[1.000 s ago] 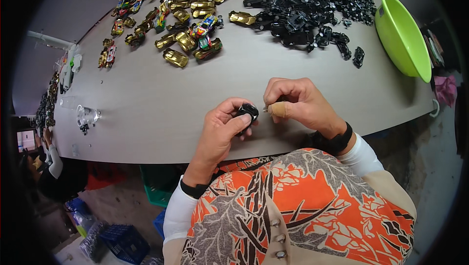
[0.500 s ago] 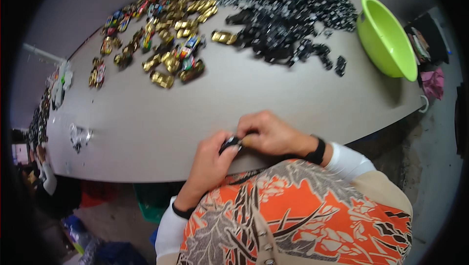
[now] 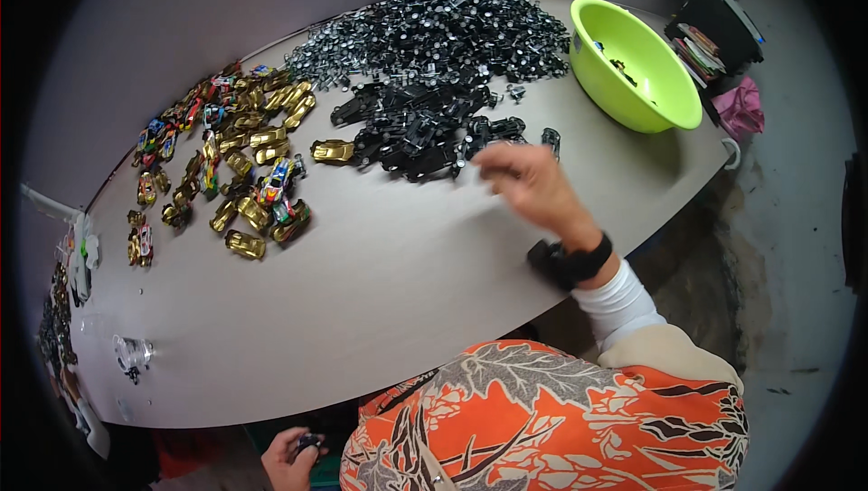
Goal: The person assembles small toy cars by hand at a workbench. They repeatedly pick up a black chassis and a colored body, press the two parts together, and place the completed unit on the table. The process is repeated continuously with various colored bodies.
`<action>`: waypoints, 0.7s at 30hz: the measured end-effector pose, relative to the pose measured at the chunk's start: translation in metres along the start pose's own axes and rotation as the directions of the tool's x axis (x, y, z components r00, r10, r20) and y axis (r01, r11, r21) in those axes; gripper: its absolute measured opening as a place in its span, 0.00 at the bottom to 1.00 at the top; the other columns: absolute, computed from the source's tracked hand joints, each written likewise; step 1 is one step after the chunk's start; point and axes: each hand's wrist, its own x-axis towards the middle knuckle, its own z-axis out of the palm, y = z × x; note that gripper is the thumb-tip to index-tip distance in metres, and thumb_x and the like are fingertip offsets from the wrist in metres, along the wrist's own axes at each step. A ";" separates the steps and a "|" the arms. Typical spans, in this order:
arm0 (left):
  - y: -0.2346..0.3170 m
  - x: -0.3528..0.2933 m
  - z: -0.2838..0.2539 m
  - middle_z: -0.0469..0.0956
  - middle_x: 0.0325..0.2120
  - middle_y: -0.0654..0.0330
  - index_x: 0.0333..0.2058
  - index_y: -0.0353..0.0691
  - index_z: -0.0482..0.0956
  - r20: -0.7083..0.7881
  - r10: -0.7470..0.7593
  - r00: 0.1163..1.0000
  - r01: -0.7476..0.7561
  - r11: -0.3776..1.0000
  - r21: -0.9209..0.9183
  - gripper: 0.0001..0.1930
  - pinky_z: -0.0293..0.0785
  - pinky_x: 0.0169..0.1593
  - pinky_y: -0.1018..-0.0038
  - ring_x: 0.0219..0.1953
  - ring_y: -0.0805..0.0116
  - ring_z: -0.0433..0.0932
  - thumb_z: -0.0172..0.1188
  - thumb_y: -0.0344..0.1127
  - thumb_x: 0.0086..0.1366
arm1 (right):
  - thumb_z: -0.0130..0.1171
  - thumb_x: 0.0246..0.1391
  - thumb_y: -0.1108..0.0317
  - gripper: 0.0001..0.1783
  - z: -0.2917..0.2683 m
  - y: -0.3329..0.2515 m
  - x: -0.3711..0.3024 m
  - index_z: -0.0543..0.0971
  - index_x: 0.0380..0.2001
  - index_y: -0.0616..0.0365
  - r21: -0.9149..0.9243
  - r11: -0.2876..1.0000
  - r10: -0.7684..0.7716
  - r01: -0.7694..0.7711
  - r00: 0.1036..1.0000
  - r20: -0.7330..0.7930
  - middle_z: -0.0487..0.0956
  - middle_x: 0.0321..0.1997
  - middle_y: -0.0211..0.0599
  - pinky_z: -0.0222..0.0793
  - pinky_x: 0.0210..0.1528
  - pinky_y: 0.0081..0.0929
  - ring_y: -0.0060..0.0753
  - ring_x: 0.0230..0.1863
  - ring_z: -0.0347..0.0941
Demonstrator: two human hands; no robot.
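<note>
Low at the table's front edge, my left hand is closed around a small black car base, partly hidden by the fingers. My right hand is raised over the table, just in front of the heap of black toy-car bases. Its fingers are bent and smeared by motion, so whether they hold anything is unclear. Behind that heap lies a wide pile of small wheels on axles. Gold toy-car bodies and multicoloured car bodies lie to the left.
A lime-green basin with a few small pieces inside stands at the far right. A clear plastic cup lies at the left. Beyond the table's right end are a black crate and a pink bag.
My hands have parted. The left has dropped to the lower left with the black base; the right has reached forward toward the black heap. The view has shifted too.
</note>
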 end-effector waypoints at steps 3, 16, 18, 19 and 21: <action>-0.040 0.001 -0.027 0.77 0.39 0.52 0.46 0.30 0.73 -0.240 0.029 0.970 0.020 0.980 0.199 0.16 0.71 0.45 0.77 0.39 0.69 0.75 0.56 0.22 0.57 | 0.54 0.41 0.78 0.13 -0.040 0.027 0.003 0.76 0.34 0.64 -0.421 0.899 0.064 -0.125 0.986 -0.155 0.77 0.28 0.42 0.69 0.32 0.28 0.32 0.29 0.74; 0.100 0.099 0.110 0.78 0.35 0.54 0.45 0.28 0.72 0.389 0.252 0.886 -0.267 0.963 -0.016 0.16 0.75 0.40 0.75 0.35 0.68 0.78 0.56 0.29 0.58 | 0.63 0.36 0.73 0.20 -0.026 -0.008 -0.027 0.71 0.36 0.61 0.010 0.908 0.407 -0.419 0.886 0.221 0.73 0.26 0.29 0.63 0.30 0.18 0.17 0.28 0.67; 0.100 0.119 0.139 0.77 0.39 0.54 0.49 0.28 0.69 0.445 0.251 0.860 -0.179 0.964 -0.198 0.21 0.75 0.39 0.75 0.38 0.69 0.77 0.57 0.33 0.59 | 0.63 0.36 0.74 0.19 0.003 -0.017 -0.029 0.71 0.36 0.60 0.319 0.837 0.323 -0.444 0.873 0.366 0.73 0.29 0.26 0.63 0.31 0.17 0.14 0.30 0.66; 0.103 0.123 0.149 0.76 0.40 0.54 0.50 0.28 0.68 0.434 0.231 0.871 -0.119 0.955 -0.270 0.22 0.75 0.39 0.75 0.39 0.69 0.77 0.58 0.33 0.59 | 0.64 0.37 0.75 0.19 0.019 -0.019 -0.029 0.71 0.36 0.60 0.280 0.871 0.256 -0.404 0.859 0.443 0.73 0.33 0.26 0.63 0.32 0.16 0.14 0.32 0.66; 0.104 0.137 0.160 0.74 0.42 0.55 0.50 0.30 0.67 0.418 0.266 0.869 -0.098 0.919 -0.382 0.22 0.76 0.39 0.74 0.40 0.68 0.76 0.58 0.33 0.60 | 0.61 0.38 0.73 0.19 0.052 -0.033 -0.034 0.72 0.38 0.63 0.356 0.881 0.120 -0.313 0.874 0.471 0.74 0.30 0.34 0.67 0.32 0.21 0.21 0.30 0.70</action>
